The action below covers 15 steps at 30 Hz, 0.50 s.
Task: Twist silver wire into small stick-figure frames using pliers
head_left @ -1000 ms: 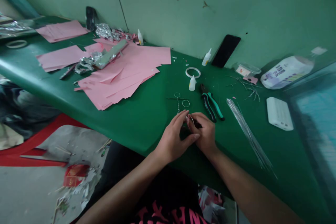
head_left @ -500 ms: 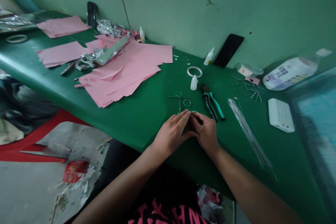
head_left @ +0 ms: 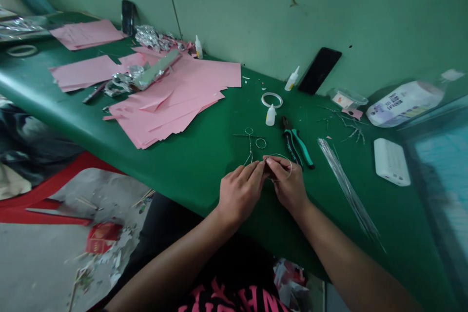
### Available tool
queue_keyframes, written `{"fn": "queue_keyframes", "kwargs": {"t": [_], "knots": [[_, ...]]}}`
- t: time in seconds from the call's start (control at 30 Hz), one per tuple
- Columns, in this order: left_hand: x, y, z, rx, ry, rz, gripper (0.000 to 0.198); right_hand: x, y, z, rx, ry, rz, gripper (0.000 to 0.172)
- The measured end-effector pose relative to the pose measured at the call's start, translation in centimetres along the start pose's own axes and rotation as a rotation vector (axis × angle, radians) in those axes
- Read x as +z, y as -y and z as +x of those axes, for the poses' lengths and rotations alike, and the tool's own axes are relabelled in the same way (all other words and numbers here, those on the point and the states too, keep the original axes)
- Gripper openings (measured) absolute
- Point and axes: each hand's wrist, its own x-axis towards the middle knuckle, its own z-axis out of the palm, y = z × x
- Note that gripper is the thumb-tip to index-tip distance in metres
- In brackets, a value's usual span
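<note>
A thin wire bent into a loop (head_left: 291, 168) is pinched between my two hands above the front part of the green table. My left hand (head_left: 241, 186) has its fingers closed at the loop's left side. Thumb and fingers of my right hand (head_left: 290, 186) press together on the same wire, and the loop arcs over that hand. Just beyond my fingers lie a stick-figure shape of twisted wire (head_left: 250, 144) and a small wire ring (head_left: 261, 143). Pliers with teal-and-black handles (head_left: 297, 142) rest to the right of them. My fingers hide the pinched part of the wire.
A bundle of straight wires (head_left: 347, 190) lies right of my right hand, near a white power bank (head_left: 391, 162). Glue bottles (head_left: 270, 116), a tape roll (head_left: 271, 100) and a phone (head_left: 320, 70) stand or lie toward the wall. Pink paper sheets (head_left: 171, 102) spread across the left.
My hands have drawn slightly apart at the palms, with fingertips still meeting on the wire. The loop has shifted a little right and shows more fully above my right hand.
</note>
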Motion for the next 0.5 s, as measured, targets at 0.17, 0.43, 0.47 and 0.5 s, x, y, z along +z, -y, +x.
{"fn": "queue_keyframes", "kwargs": {"t": [0.17,0.43,0.47,0.5], "knots": [[0.4,0.1,-0.1,0.072,-0.052,0.125,0.031,0.0,0.2,0.2,0.026,-0.015,0.045,0.017],[-0.3,-0.1,0.9,0.026,-0.213,0.061,0.022,0.0,-0.1,-0.1,-0.064,0.098,-0.044,0.021],[-0.6,-0.1,1.1,-0.042,-0.207,0.002,0.023,0.0,0.0,-0.2,-0.125,0.111,-0.116,0.022],[-1.0,-0.1,1.3,-0.114,-0.190,-0.065,0.025,-0.1,0.2,-0.2,-0.201,0.106,-0.202,0.021]]}}
